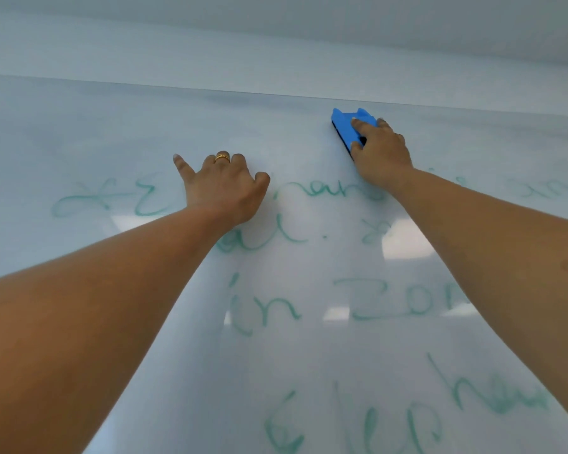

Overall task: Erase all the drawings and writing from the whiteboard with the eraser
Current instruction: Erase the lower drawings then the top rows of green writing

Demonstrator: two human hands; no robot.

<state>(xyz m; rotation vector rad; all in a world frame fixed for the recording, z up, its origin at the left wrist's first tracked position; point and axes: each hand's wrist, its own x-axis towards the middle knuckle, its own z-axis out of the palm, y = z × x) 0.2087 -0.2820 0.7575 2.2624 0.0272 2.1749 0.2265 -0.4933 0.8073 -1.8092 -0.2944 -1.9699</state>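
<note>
The whiteboard fills the view, with green handwriting across its middle and lower part. My right hand presses a blue eraser with a dark felt underside against the board near its top edge, above the highest line of writing. My left hand rests against the board to the left, fingers curled, little finger stuck out, a gold ring on one finger. It holds nothing and covers part of the top line of letters. Both forearms hide some of the writing.
The board's top edge runs across the view above the eraser, with a pale wall beyond it. The strip between that edge and the first line of writing is smeared and faintly green. Bright ceiling-light reflections lie on the board.
</note>
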